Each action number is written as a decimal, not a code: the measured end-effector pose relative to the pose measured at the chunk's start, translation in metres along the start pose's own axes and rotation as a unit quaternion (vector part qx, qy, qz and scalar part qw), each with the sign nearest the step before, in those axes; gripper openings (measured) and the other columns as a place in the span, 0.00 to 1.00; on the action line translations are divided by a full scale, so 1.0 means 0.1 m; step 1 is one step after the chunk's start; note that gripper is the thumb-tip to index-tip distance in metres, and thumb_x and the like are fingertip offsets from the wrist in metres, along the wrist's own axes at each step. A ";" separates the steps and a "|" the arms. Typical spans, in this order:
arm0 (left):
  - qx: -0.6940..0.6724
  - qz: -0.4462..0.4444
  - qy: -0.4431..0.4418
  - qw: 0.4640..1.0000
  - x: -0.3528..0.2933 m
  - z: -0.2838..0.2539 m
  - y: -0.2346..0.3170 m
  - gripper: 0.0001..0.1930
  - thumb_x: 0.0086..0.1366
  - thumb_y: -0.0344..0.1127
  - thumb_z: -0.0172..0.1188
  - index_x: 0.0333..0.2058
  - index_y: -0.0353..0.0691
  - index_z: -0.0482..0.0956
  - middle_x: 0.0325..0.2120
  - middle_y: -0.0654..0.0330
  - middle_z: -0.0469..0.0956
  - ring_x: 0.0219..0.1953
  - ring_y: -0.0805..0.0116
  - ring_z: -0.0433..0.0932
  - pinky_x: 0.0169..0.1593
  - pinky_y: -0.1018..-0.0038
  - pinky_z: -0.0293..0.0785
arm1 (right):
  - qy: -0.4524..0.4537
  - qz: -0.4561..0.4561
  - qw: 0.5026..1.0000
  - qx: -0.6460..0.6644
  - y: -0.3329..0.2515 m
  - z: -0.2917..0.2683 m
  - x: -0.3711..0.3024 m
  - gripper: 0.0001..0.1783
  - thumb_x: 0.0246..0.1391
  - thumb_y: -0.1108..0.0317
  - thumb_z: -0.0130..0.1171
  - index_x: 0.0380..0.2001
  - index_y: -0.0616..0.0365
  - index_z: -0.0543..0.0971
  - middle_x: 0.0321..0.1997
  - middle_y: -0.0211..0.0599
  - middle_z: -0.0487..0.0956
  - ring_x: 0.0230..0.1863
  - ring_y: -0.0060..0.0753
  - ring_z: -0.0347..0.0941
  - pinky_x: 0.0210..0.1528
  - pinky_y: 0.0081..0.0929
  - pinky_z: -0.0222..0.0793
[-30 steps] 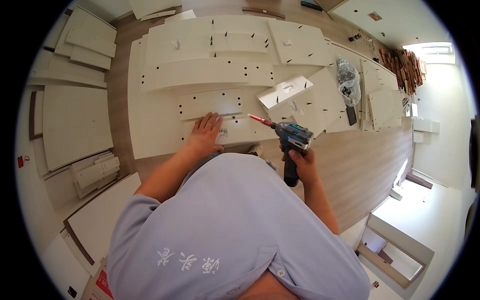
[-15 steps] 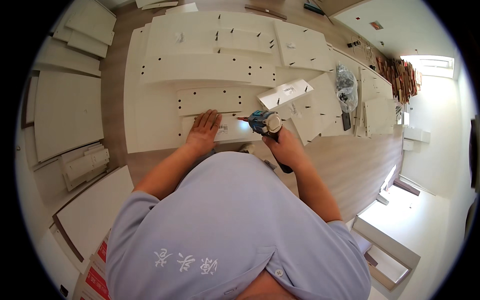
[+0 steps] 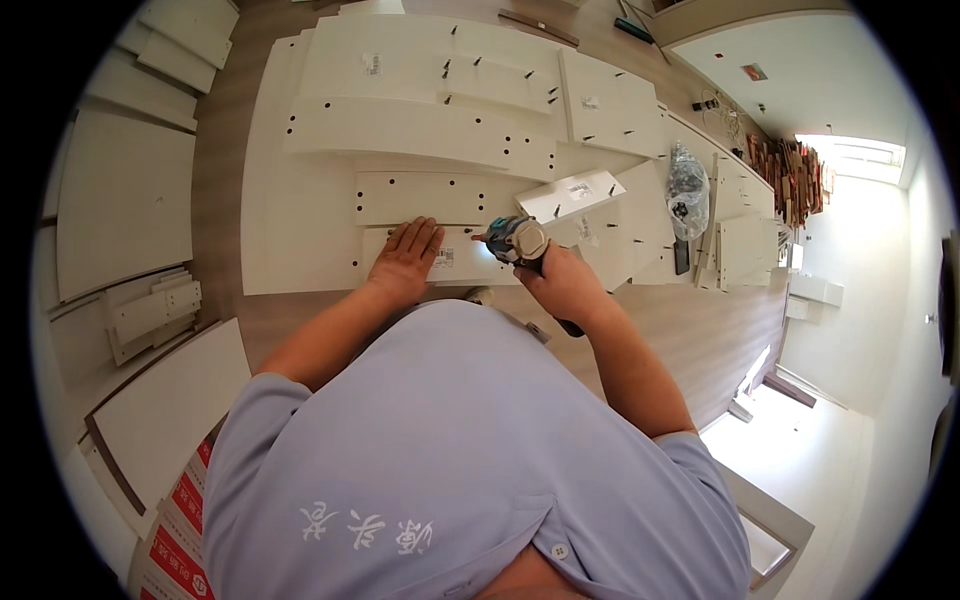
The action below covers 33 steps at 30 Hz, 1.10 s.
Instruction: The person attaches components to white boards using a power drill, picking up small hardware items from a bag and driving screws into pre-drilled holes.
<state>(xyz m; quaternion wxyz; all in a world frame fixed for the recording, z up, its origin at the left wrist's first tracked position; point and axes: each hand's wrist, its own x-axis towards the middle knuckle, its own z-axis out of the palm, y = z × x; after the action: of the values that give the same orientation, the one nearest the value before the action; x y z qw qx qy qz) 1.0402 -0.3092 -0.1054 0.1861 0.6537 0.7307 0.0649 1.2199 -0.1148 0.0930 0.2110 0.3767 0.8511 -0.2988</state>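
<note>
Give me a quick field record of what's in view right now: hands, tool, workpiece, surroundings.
left hand: flat, palm down on the small white panel
right hand: holds the power drill, bit pointing at that panel
workpiece: drilled white board lying on a larger white panel
nearby: more white panels with pegs, clear bag of fittings
floor: wood
lower left: cardboard box with red print

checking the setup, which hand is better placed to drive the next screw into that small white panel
Right, probably. The right hand grips the cordless drill, its bit pointing at the small white panel. The left hand lies flat on that panel, holding it down.
</note>
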 end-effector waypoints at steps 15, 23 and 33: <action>0.002 -0.013 0.019 1.000 0.04 0.07 -0.02 0.54 0.61 0.49 0.72 0.77 0.37 0.50 0.79 0.47 0.48 0.81 0.50 0.43 0.82 0.53 0.36 | 0.028 -0.074 0.997 0.014 0.19 -0.19 -0.41 0.20 0.61 0.56 0.66 0.48 0.58 0.78 0.47 0.50 0.85 0.50 0.60 0.81 0.54 0.49 0.76; -0.009 -0.089 -0.033 0.995 0.13 0.01 0.29 0.46 0.64 0.29 0.58 0.78 0.35 0.46 0.81 0.48 0.43 0.83 0.49 0.38 0.82 0.52 0.33 | 0.257 -0.001 0.925 0.279 1.82 -0.12 -0.81 0.22 0.54 0.65 0.74 0.52 0.57 0.81 0.47 0.49 0.87 0.51 0.52 0.84 0.53 0.42 0.78; 0.019 -0.249 0.040 0.967 0.16 0.11 0.90 0.53 0.60 0.33 0.72 0.78 0.37 0.47 0.80 0.43 0.44 0.82 0.43 0.41 0.81 0.51 0.41 | 0.361 -0.016 0.931 0.042 3.73 -0.24 0.23 0.35 0.48 0.65 0.73 0.61 0.52 0.74 0.56 0.43 0.82 0.59 0.49 0.78 0.61 0.45 0.74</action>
<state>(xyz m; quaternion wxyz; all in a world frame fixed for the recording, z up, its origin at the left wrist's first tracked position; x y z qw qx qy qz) 1.1263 -0.2832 -0.0879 0.1551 0.4514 0.8783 0.0286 1.4883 0.1141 -0.0330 -0.1314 0.4542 0.8623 -0.1812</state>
